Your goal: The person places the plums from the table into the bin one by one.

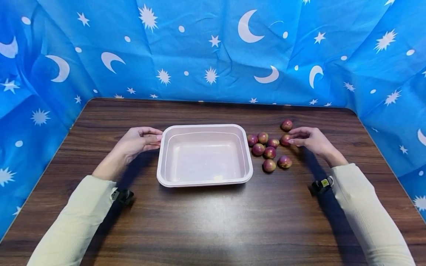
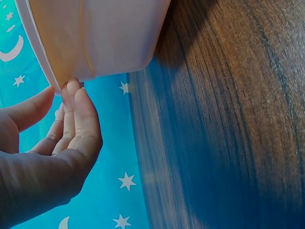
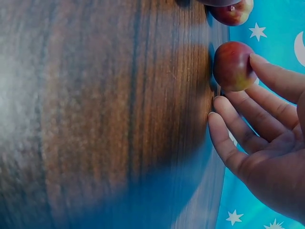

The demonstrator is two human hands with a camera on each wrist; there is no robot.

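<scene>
Only the head view shows the whole pink tray (image 1: 204,181) mid-surface (image 1: 213,221), small reddish fruits (image 1: 269,152) clustered just right of it. The left hand (image 1: 136,142) rests loosely extended fingers on the tray's left rim. The right hand (image 1: 307,138), fingers relaxed, touches one fruit (image 3: 232,66) with a fingertip (wrist view cuts off its neighbours).
</scene>
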